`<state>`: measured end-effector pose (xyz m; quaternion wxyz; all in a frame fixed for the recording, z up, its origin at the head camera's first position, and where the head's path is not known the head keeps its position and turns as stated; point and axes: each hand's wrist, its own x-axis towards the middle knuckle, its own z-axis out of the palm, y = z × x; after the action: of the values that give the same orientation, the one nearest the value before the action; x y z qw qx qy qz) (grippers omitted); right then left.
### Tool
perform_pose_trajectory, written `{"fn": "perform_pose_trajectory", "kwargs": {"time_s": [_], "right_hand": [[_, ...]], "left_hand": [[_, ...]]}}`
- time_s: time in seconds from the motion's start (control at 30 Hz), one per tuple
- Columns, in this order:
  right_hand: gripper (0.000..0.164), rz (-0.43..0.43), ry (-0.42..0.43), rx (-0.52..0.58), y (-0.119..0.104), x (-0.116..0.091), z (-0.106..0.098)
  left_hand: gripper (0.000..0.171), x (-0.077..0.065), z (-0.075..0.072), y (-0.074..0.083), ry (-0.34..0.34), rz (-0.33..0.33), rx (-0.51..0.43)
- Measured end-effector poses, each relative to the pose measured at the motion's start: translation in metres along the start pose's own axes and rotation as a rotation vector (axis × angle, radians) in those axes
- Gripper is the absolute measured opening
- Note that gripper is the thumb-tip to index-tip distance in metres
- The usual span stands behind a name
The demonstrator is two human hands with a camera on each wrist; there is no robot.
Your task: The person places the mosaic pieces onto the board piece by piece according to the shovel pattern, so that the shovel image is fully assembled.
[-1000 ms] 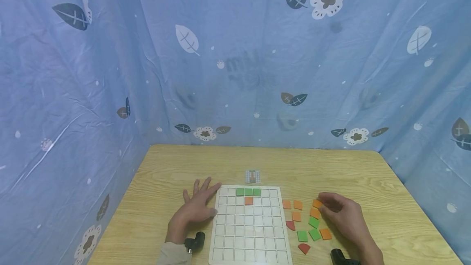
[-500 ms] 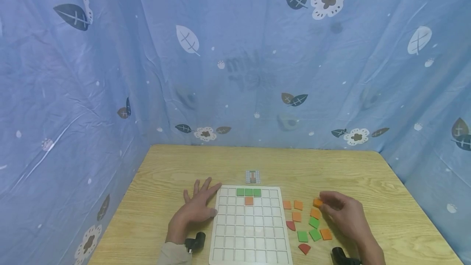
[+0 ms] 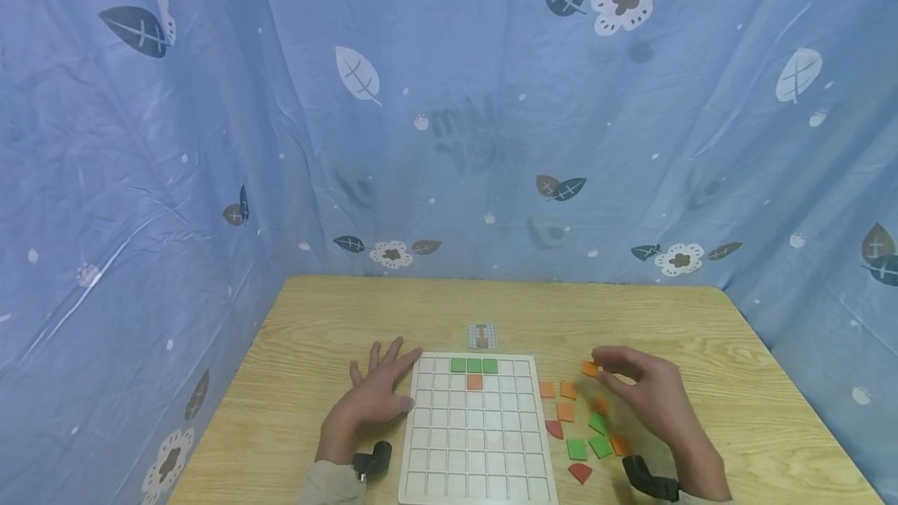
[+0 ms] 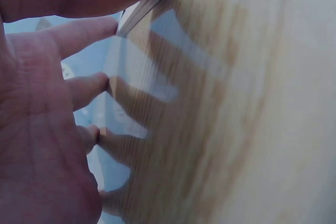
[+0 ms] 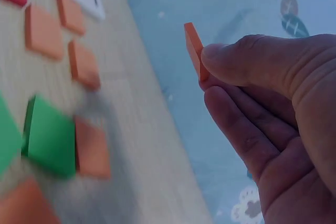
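Observation:
My right hand [image 3: 648, 392] pinches an orange square tile [image 5: 193, 51] between thumb and fingers, lifted above the table. Beside the white grid board [image 3: 456, 419], my left hand [image 3: 379, 396] lies with fingers spread, thumb and index finger at the board's left edge. Seen from the left wrist, the left fingertips [image 4: 100, 85] rest on the wood by that edge. In the board's top row sit three green tiles [image 3: 474, 365], and one orange tile [image 3: 475, 383] lies just below the middle one.
Right of the board lie loose orange tiles [image 3: 565, 412], green tiles [image 3: 577, 450] and red quarter-round pieces [image 3: 579, 474]. A small pattern card [image 3: 482, 337] lies behind the board. Blue patterned cloth [image 3: 449, 139] encloses the table [image 3: 337, 310].
My right hand has picked up the farthest orange tile from the loose group and moved it up and left. The left hand and the board have stayed put.

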<state>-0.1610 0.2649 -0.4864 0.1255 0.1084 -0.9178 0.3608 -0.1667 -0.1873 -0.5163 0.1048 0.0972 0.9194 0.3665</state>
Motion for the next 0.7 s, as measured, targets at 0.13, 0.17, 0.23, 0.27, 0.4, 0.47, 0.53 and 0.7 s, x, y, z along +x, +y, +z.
{"fn": "perform_pose_trajectory", "kwargs": {"time_s": [0.13, 0.17, 0.23, 0.27, 0.4, 0.47, 0.53, 0.7], "right_hand": [[0.032, -0.013, -0.026, 0.040, -0.010, 0.005, 0.006], [0.032, -0.016, -0.033, 0.046, -0.013, 0.006, 0.008], [0.032, -0.022, -0.051, 0.075, -0.017, 0.009, 0.012], [0.031, -0.027, -0.059, 0.088, -0.020, 0.010, 0.013], [0.029, -0.063, -0.079, 0.146, -0.031, 0.015, 0.021], [0.029, -0.084, -0.086, 0.161, -0.037, 0.018, 0.025], [0.028, -0.090, -0.101, 0.179, -0.043, 0.021, 0.030], [0.028, -0.099, -0.134, 0.211, -0.053, 0.025, 0.043]], "left_hand": [[0.092, 0.000, 0.000, 0.000, 0.000, -0.001, 0.002], [0.092, 0.001, 0.000, 0.000, 0.000, 0.000, 0.000], [0.092, 0.001, 0.000, -0.001, -0.001, 0.003, 0.000], [0.092, 0.001, 0.000, -0.001, -0.003, 0.004, 0.001], [0.093, 0.001, 0.000, -0.001, -0.008, 0.008, 0.003], [0.093, 0.001, 0.000, -0.001, -0.009, 0.007, 0.002], [0.093, 0.001, 0.000, -0.001, -0.010, 0.006, 0.002], [0.093, 0.001, 0.000, -0.001, -0.009, 0.005, 0.003]]}}
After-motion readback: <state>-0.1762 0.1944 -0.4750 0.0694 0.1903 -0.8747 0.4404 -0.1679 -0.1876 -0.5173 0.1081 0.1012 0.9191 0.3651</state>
